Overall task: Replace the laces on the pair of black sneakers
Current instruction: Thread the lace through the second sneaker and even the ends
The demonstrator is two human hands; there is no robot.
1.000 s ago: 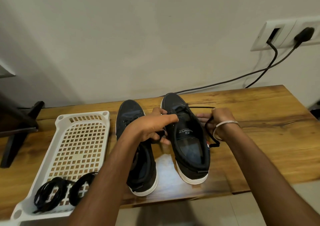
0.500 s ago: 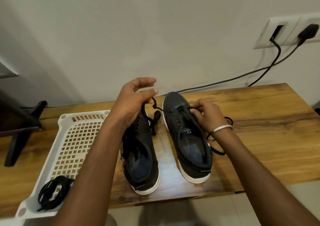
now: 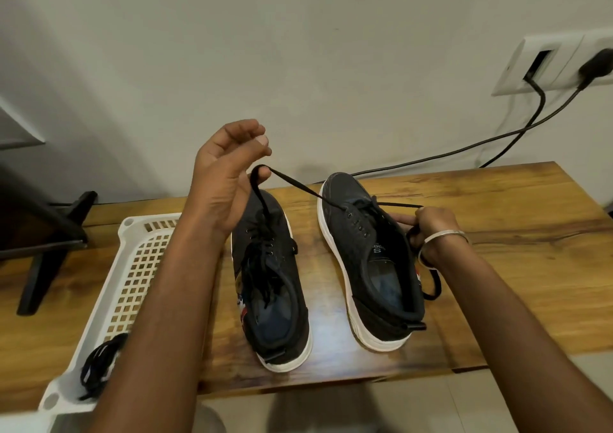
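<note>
Holding a black lace (image 3: 292,184) up above the toes of the shoes, the left hand (image 3: 225,170) has its fingers curled, with the lace looped over one finger near the thumb. From that loop one strand runs taut down to the front eyelets of the right sneaker (image 3: 368,260), and the other hangs down onto the left sneaker (image 3: 270,276), whose own laces lie loose over its tongue. Both sneakers are black with white soles and stand side by side, apart, toes toward the wall, on the wooden surface (image 3: 514,260). The right hand (image 3: 431,233), with a metal bangle (image 3: 444,237) at the wrist, sits just beside the outer edge of the right sneaker and grips the other part of the lace, which stretches from the eyelets to its fingers and loops on the surface below the wrist. A white slotted tray (image 3: 132,267) lies to the left of the sneakers, with a bundle of black laces (image 3: 99,363) in its near corner. Two cables (image 3: 497,137) run from a wall socket (image 3: 557,64) down behind the surface.
</note>
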